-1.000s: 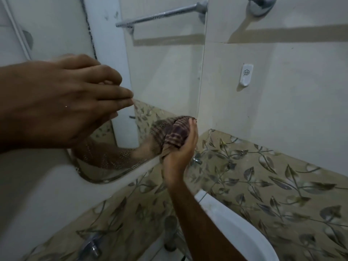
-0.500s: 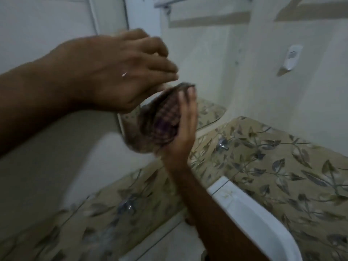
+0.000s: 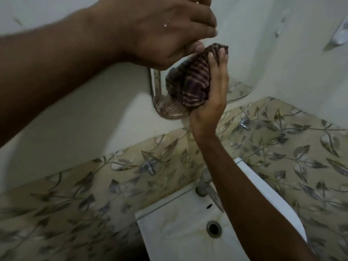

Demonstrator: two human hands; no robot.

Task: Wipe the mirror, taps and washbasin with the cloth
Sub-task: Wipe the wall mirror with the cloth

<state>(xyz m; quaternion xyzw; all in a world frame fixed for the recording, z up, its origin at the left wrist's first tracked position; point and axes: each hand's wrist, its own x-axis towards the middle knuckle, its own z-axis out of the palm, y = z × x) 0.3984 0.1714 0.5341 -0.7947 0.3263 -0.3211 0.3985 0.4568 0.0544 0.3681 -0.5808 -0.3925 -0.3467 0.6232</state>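
My right hand (image 3: 212,91) grips a bunched purple-striped cloth (image 3: 190,81) and holds it against the lower left part of the mirror (image 3: 241,89). The mirror's rounded left edge (image 3: 155,85) shows beside the cloth. My left hand (image 3: 165,29) hovers just above the cloth with bent fingers, its thumb tip touching the cloth's top. Below, the white washbasin (image 3: 165,234) has a chrome tap (image 3: 204,187), partly hidden by my right forearm, and a drain (image 3: 213,228).
A beige band of leaf-pattern tiles (image 3: 94,185) runs behind the basin. Two small metal wall taps stick out of it, one at the left (image 3: 148,167) and one at the right (image 3: 243,126). A white wall fitting (image 3: 339,36) sits at the top right.
The view has tilted down, bringing the basin and its tap into sight. My right hand slid the cloth leftward to the mirror's lower left corner. My left hand closed in above the cloth.
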